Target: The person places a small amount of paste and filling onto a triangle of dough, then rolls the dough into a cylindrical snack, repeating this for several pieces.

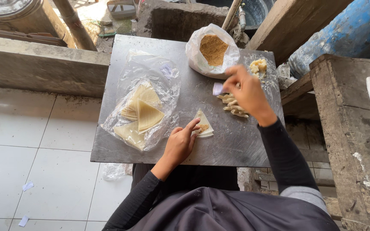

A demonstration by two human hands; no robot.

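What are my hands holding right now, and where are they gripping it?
The right hand pinches a small pale spoon-like piece at its fingertips. The left hand holds nothing; its fingers press a triangular wrapper with filling flat on the metal table.

One metal table (236, 147). Two plastic bags: one of brown crumbs (212, 50), one of triangular wrappers (141, 112). One open wrapper with filling (203, 127). One pile of rolled pieces (233, 107); exact count unclear. One pale dough lump (258, 66). Two hands (180, 143) (247, 90).
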